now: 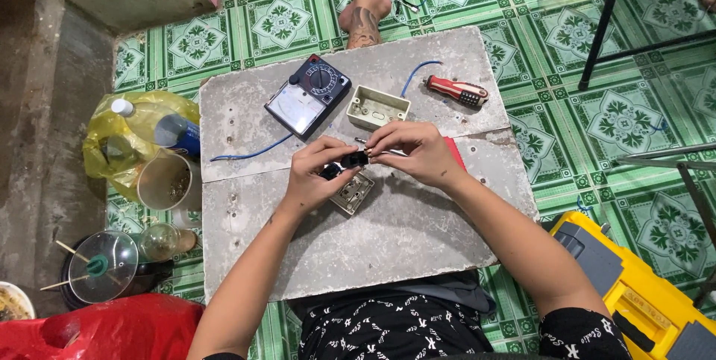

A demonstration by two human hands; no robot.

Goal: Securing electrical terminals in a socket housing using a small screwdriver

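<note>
head view, looking down on a grey slab tabletop (418, 233) set on green patterned floor tiles (597, 129). left hand (317, 177) and right hand (414, 152) meet at centre of the slab. left fingers (339, 152) curled nearly closed, pinching a small black part (353, 158). right fingers (384, 140) bent close together at the same part, pinched on a thin metal-tipped tool (377, 151); whether its tip touches the part, cannot tell. directly beneath the hands, at 6 o'clock of the part, a square switch plate (353, 194) lies on the slab, partly covered by the left hand. at 12 o'clock of the hands: an open cream junction box (377, 107). at 11 o'clock: an analog multimeter (307, 96), lying flat. at 1 o'clock: a red-handled screwdriver (456, 91), well apart. a blue wire (253, 153) runs from under the meter toward 9 o'clock. yellow toolbox (634, 285) at 4 o'clock, off the slab.
</note>
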